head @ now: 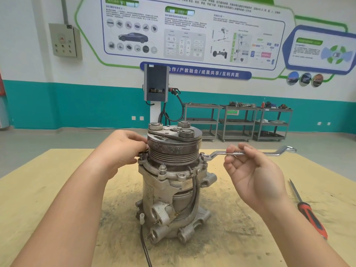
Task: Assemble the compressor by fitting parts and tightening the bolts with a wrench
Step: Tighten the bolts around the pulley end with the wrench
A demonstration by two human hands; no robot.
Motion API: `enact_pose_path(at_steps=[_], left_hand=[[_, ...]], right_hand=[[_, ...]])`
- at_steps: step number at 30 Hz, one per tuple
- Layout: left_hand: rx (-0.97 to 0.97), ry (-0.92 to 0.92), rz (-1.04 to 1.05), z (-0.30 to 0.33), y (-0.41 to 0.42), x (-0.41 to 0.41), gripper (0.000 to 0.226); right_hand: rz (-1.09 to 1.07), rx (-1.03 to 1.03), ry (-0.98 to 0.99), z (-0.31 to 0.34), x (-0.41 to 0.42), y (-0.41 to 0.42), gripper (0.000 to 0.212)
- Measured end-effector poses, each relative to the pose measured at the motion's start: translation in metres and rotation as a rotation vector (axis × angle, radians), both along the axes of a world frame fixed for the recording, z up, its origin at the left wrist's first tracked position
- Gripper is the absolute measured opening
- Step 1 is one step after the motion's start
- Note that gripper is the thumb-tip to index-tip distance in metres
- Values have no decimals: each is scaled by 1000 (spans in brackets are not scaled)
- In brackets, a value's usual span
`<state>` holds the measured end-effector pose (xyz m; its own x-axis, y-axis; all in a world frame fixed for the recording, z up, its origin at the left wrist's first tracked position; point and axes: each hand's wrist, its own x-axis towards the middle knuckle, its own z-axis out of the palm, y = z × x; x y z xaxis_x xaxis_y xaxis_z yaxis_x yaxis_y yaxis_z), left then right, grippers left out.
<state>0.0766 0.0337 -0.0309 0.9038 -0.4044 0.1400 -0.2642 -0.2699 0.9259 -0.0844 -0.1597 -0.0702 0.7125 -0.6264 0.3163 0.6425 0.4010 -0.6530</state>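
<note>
The grey compressor [169, 191] stands upright on the table, its grooved pulley [173, 151] and clutch plate on top. A silver ring wrench [248, 152] lies level to the right, its ring end over a bolt [205, 156] on the flange's right side. My right hand [252, 170] pinches the wrench shaft between thumb and fingertips. My left hand [123, 149] rests against the pulley's left side, its fingertips at a bolt [141, 156] on the left of the flange. Another bolt [163, 167] stands up at the flange's front.
A stained yellow board [57, 189] covers the table. A screwdriver with a red and black handle [310, 214] lies at the right. A black cable [145, 245] runs from the compressor base toward me. Grey shelf carts [237, 122] and a charger post [156, 83] stand far behind.
</note>
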Motion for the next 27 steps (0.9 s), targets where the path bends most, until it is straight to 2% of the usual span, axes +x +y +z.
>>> enact_pose_path(at_steps=[2,3,6,9,11,12,14,17,20,23,27], left_hand=[[5,0,-7,0,0,-1,20],[6,0,-11,0,0,-1,21],[1,1,-22,0,0,-1,22],[-9,8,-28,0,0,0,18],[-20,15,-24,-1,0,0,14],[-27,18,-17,-1,0,1,12],[-38,22,2,-1,0,2,8],[-41,11,20,-2,1,4,7],[-34,-20,31,-2,1,5,8],[-29,-41,38,-2,1,6,9],[-21,-62,34,-3,0,7,12]], right_hand=[[-55,-66,-20,-4,1,2,19],[-134,-167,-45,-8,1,5,19],[-488,-668,-156,-22,3,23,18],[-658,-1171,-190,-31,5,37,14],[-702,-1358,-174,-35,4,39,20],[-701,-1381,-178,-34,4,40,22],[-666,-1280,-209,-29,1,42,22],[-538,-835,-219,-14,-5,37,16],[-374,-413,-140,-4,-8,23,17],[-207,-204,-67,-1,-6,12,21],[-28,-56,14,2,0,2,18]])
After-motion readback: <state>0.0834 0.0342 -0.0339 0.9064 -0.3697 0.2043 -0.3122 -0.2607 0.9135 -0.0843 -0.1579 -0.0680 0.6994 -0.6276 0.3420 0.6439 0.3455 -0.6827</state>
